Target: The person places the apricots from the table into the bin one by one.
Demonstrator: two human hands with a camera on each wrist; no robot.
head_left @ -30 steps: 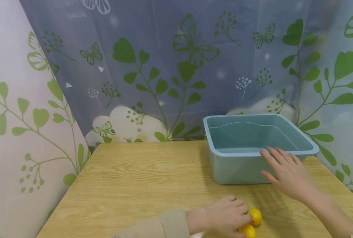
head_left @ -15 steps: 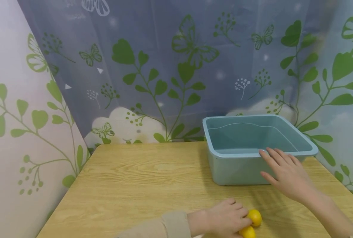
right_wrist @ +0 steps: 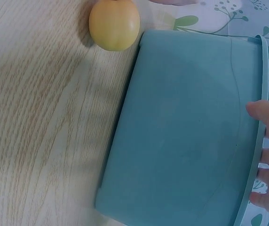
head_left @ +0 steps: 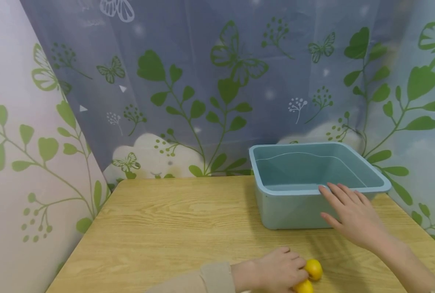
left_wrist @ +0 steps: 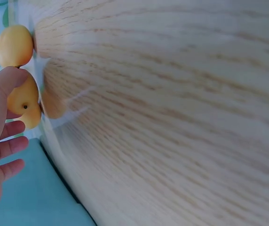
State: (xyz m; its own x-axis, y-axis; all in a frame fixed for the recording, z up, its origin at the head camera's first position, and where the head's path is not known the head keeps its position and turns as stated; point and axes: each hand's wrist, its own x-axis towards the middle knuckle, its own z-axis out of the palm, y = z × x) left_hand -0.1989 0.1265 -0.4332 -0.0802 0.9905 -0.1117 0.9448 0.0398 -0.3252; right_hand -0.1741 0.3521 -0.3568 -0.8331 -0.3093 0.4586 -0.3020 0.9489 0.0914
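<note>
Near the table's front edge, my left hand (head_left: 277,270) pinches a small round yellow fruit (left_wrist: 25,96) between thumb and finger, its other fingers spread loosely. A second yellow fruit (head_left: 314,270) sits right beside the fingertips, and in the left wrist view another yellow fruit (left_wrist: 15,44) lies past the thumb. My right hand (head_left: 356,215) reaches over the near rim of a blue-green plastic bin (head_left: 294,209), fingers fairly straight and fingertips at the rim. Its thumb (right_wrist: 257,110) lies against the bin's outer wall in the right wrist view.
The bin stands at the back right of a wood-grain table (head_left: 181,219). A patterned curtain (head_left: 188,89) with green leaves and butterflies hangs behind the table and along both sides.
The head view has shifted slightly, with the scene sinking a little in it. Both hands keep their places at the fruit and the bin.
</note>
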